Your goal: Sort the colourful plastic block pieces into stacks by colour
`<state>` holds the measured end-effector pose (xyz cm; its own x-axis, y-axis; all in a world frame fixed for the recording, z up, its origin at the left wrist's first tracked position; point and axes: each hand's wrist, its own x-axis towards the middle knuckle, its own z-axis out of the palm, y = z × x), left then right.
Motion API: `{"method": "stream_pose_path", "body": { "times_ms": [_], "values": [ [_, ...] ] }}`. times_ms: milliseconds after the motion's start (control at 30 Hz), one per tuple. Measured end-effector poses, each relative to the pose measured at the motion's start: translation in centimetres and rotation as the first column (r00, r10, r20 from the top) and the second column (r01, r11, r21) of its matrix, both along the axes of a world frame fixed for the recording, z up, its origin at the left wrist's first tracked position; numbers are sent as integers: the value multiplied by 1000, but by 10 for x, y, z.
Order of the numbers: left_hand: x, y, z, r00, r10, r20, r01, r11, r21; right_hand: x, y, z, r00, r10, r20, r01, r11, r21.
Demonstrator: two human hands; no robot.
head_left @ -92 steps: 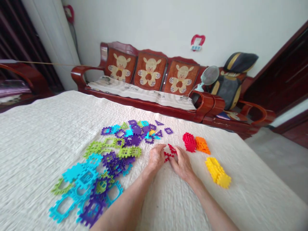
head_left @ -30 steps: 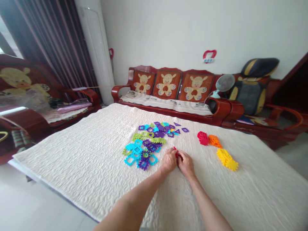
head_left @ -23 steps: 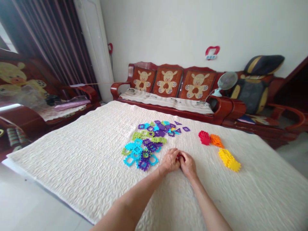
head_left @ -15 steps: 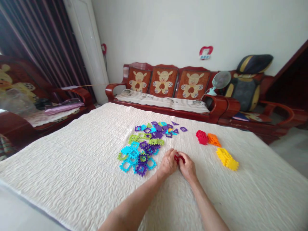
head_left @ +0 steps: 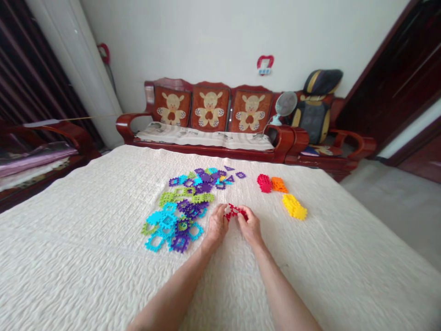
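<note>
Red toothed plastic pieces are between my two hands, just above the quilted cover. My left hand has its fingers closed on their left end. On the right end, my right hand pinches them. To the left lies a loose spread of blue pieces, purple pieces and green pieces. A red stack, an orange stack and a yellow stack lie to the right.
The white quilted cover spreads under everything. Behind its far edge stands a wooden sofa with bear cushions, and a small fan beside a chair. Another wooden armchair is at the left.
The head view has turned to the right, so the scene sits further left. My hands have drawn slightly apart, and more of the red pieces shows between them.
</note>
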<state>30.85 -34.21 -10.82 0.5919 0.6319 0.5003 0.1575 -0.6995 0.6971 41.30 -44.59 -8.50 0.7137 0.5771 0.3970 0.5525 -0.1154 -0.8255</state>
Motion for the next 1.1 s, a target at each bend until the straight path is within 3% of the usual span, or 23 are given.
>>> {"method": "stream_pose_path", "body": {
  "times_ms": [167, 367, 500, 667, 767, 900, 1000, 1100],
  "values": [
    [6, -2, 4, 997, -44, -56, 45, 999, 9, -1, 2, -4, 998, -22, 51, 20, 999, 35],
    [46, -15, 17, 991, -68, -113, 51, 987, -149, 20, -3, -2, 997, -72, -11, 72, 997, 9],
    [67, -17, 23, 992, -95, -88, 75, 974, -213, 57, -25, 9, 998, -60, -29, 59, 998, -36],
    [71, 5, 23, 997, 39, -66, -54, 971, -234, 91, -67, 9, 990, -135, -39, 131, 988, -82],
    [77, 17, 27, 993, 89, -75, -106, 957, -269, 88, -81, 7, 1000, -20, -5, 19, 983, -184],
    [90, 22, 29, 990, 122, -74, -138, 948, -286, 72, -78, 10, 975, 136, 176, -78, 949, -305],
    [96, 22, 25, 994, 87, -59, -101, 955, -278, 65, -73, 10, 942, 158, 297, -48, 937, -347],
    [96, 23, 20, 998, 55, -44, -65, 956, -287, 68, -72, 6, 951, 101, 292, -10, 955, -297]
  ]
}}
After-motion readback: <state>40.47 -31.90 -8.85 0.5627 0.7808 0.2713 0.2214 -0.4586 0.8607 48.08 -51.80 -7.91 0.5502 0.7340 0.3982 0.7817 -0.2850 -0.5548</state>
